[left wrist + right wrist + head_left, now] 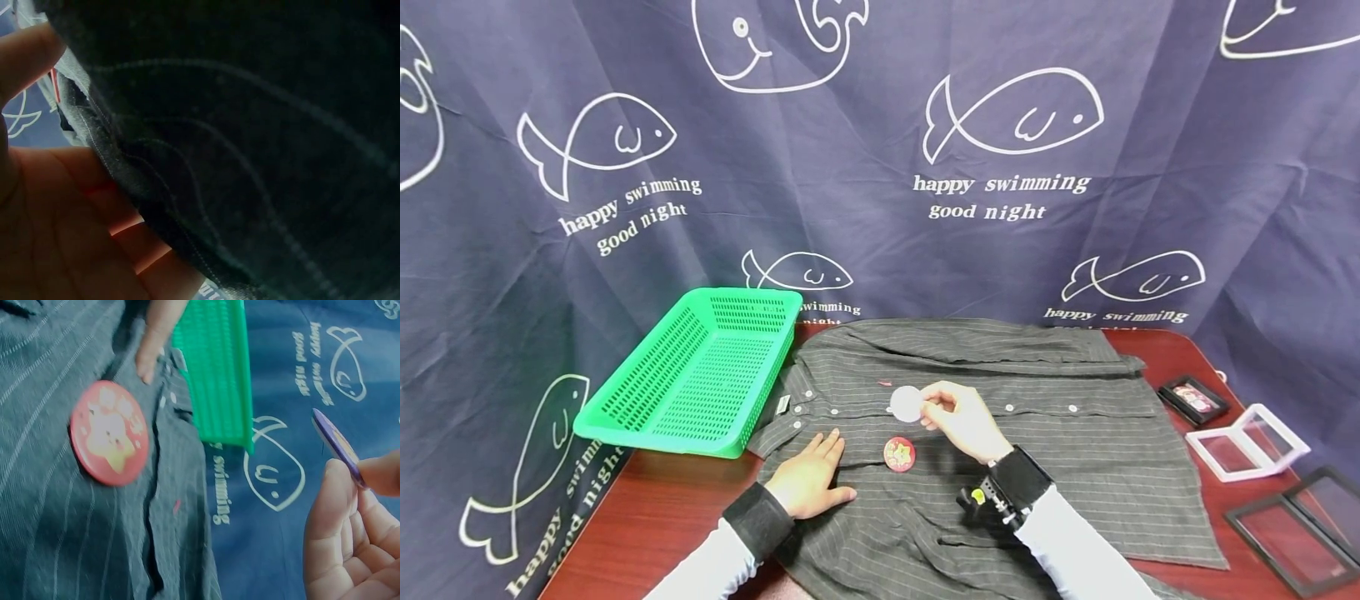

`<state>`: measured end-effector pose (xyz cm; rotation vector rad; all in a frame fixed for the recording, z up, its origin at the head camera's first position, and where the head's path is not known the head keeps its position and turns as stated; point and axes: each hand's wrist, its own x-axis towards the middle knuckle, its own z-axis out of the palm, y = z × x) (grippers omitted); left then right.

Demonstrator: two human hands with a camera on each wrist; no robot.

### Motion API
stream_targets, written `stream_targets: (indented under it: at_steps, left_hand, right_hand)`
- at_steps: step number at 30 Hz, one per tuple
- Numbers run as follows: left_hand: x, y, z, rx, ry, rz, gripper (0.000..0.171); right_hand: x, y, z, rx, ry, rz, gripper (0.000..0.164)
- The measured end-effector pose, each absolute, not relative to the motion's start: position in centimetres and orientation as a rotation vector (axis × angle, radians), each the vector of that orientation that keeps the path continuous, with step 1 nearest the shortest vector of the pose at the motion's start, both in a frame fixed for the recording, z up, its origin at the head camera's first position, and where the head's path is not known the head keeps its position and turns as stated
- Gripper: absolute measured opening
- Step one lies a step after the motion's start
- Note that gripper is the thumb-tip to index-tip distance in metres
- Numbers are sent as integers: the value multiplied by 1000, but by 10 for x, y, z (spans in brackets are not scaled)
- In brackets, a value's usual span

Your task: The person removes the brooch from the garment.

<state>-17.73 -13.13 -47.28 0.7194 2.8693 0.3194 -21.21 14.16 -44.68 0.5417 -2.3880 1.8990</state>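
A dark grey pinstriped button-up shirt (pixel 1075 475) lies spread over the table. My right hand (pixel 962 421) pinches a round badge (pixel 906 403) by its edge, between thumb and fingers, above the button placket. In the right wrist view that badge (pixel 337 447) appears nearly edge-on, with a purple rim. A red round badge with a yellow star (pixel 899 454) sits on the shirt front, just below the right hand. Near the collar, my left hand (pixel 808 479) rests on the fabric with fingers extended. Dark cloth fills most of the left wrist view.
At the left stands a green plastic basket (pixel 775 392), close to the collar. On the right side are a small black case with a reddish picture (pixel 1197 398), a white-framed folding case (pixel 1213 475) and a black-framed one (pixel 1326 546). A patterned blue curtain (pixel 880 233) hangs behind.
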Motion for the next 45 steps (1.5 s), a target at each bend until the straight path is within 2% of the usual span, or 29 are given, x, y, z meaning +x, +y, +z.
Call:
stream_targets:
  at_steps: [23,31,45]
  left_hand:
    - [-180,-131,-477,709,2877,342,80]
    - [-185,-125,-471,623,2854,513,68]
    - [-199,-99,-469,710,2882,1000,55]
  right_hand:
    - [-210,183,-436,294,-2241,1953,19]
    - [-208,187,-439,280,-2226,1985,20]
    - [-205,191,-435,371,-2254,1883,20]
